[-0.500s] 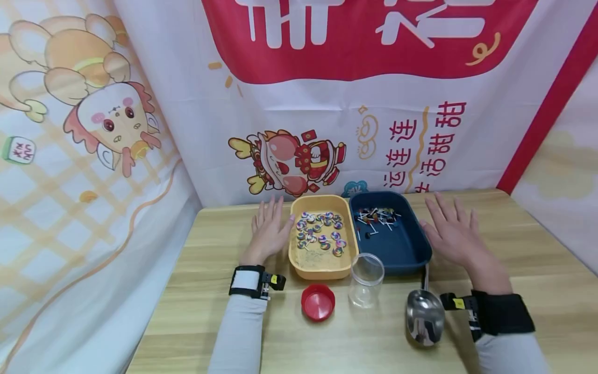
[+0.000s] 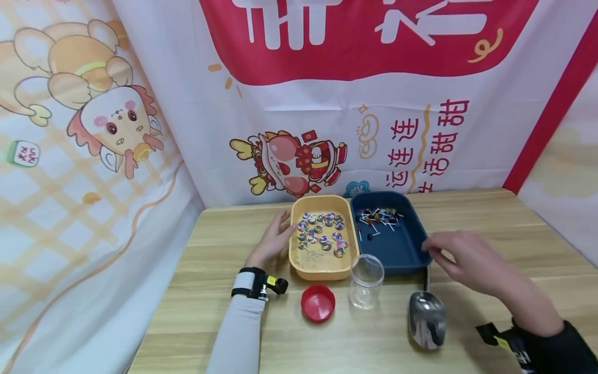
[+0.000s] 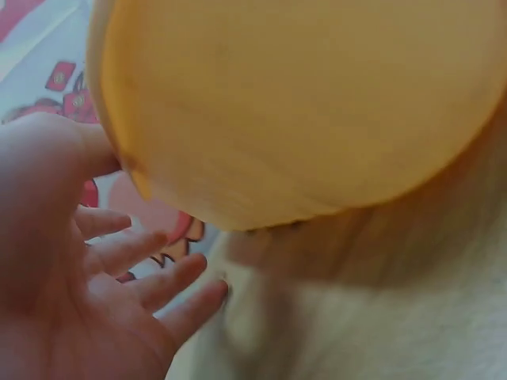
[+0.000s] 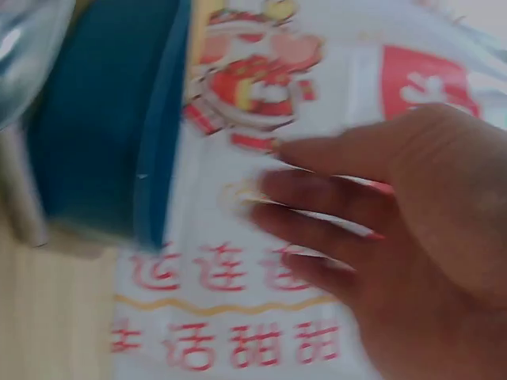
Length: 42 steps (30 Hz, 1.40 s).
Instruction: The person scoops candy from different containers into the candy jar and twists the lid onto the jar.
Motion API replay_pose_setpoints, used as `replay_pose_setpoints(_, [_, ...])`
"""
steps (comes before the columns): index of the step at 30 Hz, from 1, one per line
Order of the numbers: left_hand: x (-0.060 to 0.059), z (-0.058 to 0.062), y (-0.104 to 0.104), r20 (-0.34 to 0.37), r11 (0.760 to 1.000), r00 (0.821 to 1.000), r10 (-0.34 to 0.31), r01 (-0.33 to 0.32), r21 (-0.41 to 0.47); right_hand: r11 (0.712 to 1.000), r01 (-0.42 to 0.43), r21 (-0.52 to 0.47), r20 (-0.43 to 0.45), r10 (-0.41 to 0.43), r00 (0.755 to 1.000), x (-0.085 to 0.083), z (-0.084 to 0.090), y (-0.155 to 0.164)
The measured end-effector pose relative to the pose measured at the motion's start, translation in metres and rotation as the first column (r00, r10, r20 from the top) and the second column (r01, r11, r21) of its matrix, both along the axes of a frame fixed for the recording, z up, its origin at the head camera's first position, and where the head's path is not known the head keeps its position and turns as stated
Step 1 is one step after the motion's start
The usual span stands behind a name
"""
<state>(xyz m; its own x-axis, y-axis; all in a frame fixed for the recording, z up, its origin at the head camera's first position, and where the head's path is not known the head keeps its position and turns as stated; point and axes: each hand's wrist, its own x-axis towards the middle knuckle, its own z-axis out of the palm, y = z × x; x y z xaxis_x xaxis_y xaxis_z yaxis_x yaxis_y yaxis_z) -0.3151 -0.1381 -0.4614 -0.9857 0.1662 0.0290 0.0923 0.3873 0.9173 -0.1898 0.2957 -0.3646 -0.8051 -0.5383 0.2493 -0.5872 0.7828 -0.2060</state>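
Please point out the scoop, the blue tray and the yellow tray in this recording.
Scoop (image 2: 427,319): head view, on its metal bowl.
Blue tray (image 2: 397,252): head view, on its bare inner floor.
Yellow tray (image 2: 322,275): head view, on its near outer wall.

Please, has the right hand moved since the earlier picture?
Yes: in the head view, judged against the blue tray, the right hand has drawn back, to the tray's near right corner.

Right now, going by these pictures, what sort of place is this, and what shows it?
Probably a makeshift tabletop workspace: printed cloth hangs behind a wood-grained table, where a yellow tray and a blue tray hold small lollipop-like pieces.
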Motion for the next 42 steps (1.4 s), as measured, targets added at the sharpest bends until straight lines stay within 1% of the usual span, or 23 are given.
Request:
replay_pose_setpoints(1, [-0.001, -0.003, 0.001, 0.017, 0.998, 1.000, -0.003, 0.002, 0.055, 0.999, -0.031, 0.014, 0.102, 0.029, 0.994, 0.003, 0.003, 0.001])
replay_pose_setpoints(2, [-0.002, -0.006, 0.001, 0.025, 0.995, 1.000, -0.006, 0.004, 0.103, 0.998, -0.052, 0.027, 0.203, 0.046, 0.978, 0.006, 0.005, 0.002])
replay_pose_setpoints(3, [-0.003, -0.008, 0.002, 0.031, 0.989, 0.999, -0.005, 0.001, 0.146, 0.997, -0.071, 0.032, 0.301, 0.058, 0.952, 0.008, 0.007, 0.003])
replay_pose_setpoints(5, [-0.005, -0.013, 0.003, 0.050, 0.970, 0.999, -0.007, -0.006, 0.243, 0.994, -0.100, 0.038, 0.449, 0.073, 0.890, 0.010, 0.006, 0.005])
replay_pose_setpoints(6, [-0.006, -0.016, 0.003, 0.067, 0.957, 0.998, -0.008, -0.012, 0.291, 0.993, -0.110, 0.032, 0.501, 0.080, 0.862, 0.010, 0.004, 0.005])
replay_pose_setpoints(7, [-0.007, -0.019, 0.004, 0.081, 0.939, 0.997, -0.015, -0.014, 0.343, 0.992, -0.125, 0.022, 0.528, 0.094, 0.844, 0.010, 0.001, 0.006])
replay_pose_setpoints(9, [-0.008, -0.023, 0.005, 0.111, 0.901, 0.993, -0.028, -0.023, 0.433, 0.993, -0.119, 0.020, 0.571, 0.086, 0.816, 0.009, -0.006, 0.006])
replay_pose_setpoints(11, [-0.008, -0.027, 0.007, 0.130, 0.862, 0.991, -0.034, -0.036, 0.505, 0.993, -0.111, 0.027, 0.602, 0.072, 0.795, 0.007, -0.012, 0.006])
replay_pose_setpoints(12, [-0.008, -0.029, 0.008, 0.126, 0.849, 0.991, -0.036, -0.036, 0.528, 0.994, -0.110, 0.028, 0.616, 0.069, 0.785, 0.006, -0.015, 0.006])
replay_pose_setpoints(14, [-0.008, -0.032, 0.009, 0.117, 0.825, 0.992, -0.041, -0.033, 0.564, 0.996, -0.080, 0.040, 0.651, 0.035, 0.758, 0.003, -0.022, 0.006])
replay_pose_setpoints(16, [-0.007, -0.033, 0.011, 0.108, 0.801, 0.993, -0.050, -0.024, 0.598, 0.997, -0.071, 0.032, 0.667, 0.031, 0.745, -0.001, -0.028, 0.006])
replay_pose_setpoints(19, [-0.006, -0.034, 0.011, 0.113, 0.765, 0.990, -0.078, -0.013, 0.644, 0.996, -0.083, 0.010, 0.684, 0.054, 0.727, -0.006, -0.037, 0.004])
replay_pose_setpoints(21, [-0.006, -0.034, 0.012, 0.119, 0.748, 0.988, -0.095, -0.008, 0.664, 0.992, -0.127, -0.019, 0.690, 0.105, 0.716, -0.009, -0.043, 0.002])
replay_pose_setpoints(22, [-0.005, -0.035, 0.012, 0.122, 0.742, 0.987, -0.102, -0.006, 0.670, 0.988, -0.151, -0.038, 0.698, 0.134, 0.703, -0.010, -0.045, 0.001])
replay_pose_setpoints(24, [-0.005, -0.035, 0.013, 0.119, 0.740, 0.987, -0.107, -0.001, 0.673, 0.980, -0.189, -0.068, 0.710, 0.180, 0.681, -0.012, -0.048, 0.000])
replay_pose_setpoints(27, [-0.005, -0.036, 0.013, 0.117, 0.744, 0.987, -0.109, 0.003, 0.669, 0.963, -0.245, -0.114, 0.710, 0.252, 0.658, -0.015, -0.050, 0.001])
replay_pose_setpoints(29, [-0.004, -0.037, 0.013, 0.111, 0.744, 0.987, -0.113, 0.010, 0.669, 0.955, -0.268, -0.128, 0.700, 0.279, 0.658, -0.015, -0.050, 0.004])
replay_pose_setpoints(31, [-0.005, -0.037, 0.012, 0.113, 0.748, 0.987, -0.113, 0.009, 0.664, 0.952, -0.274, -0.134, 0.689, 0.289, 0.665, -0.015, -0.049, 0.007])
replay_pose_setpoints(33, [-0.006, -0.038, 0.012, 0.115, 0.748, 0.987, -0.114, 0.009, 0.663, 0.962, -0.249, -0.109, 0.681, 0.254, 0.686, -0.013, -0.046, 0.010])
replay_pose_setpoints(36, [-0.008, -0.036, 0.012, 0.119, 0.750, 0.986, -0.114, 0.007, 0.661, 0.981, -0.187, -0.049, 0.664, 0.172, 0.728, -0.010, -0.038, 0.015])
replay_pose_setpoints(38, [-0.008, -0.036, 0.012, 0.113, 0.748, 0.986, -0.121, 0.015, 0.664, 0.985, -0.168, -0.038, 0.657, 0.151, 0.739, -0.007, -0.032, 0.017])
replay_pose_setpoints(40, [-0.007, -0.036, 0.011, 0.120, 0.752, 0.985, -0.121, 0.012, 0.659, 0.986, -0.153, -0.060, 0.668, 0.154, 0.728, -0.004, -0.026, 0.019])
replay_pose_setpoints(42, [-0.006, -0.036, 0.011, 0.129, 0.758, 0.984, -0.121, 0.007, 0.653, 0.981, -0.159, -0.115, 0.684, 0.194, 0.703, -0.002, -0.020, 0.021])
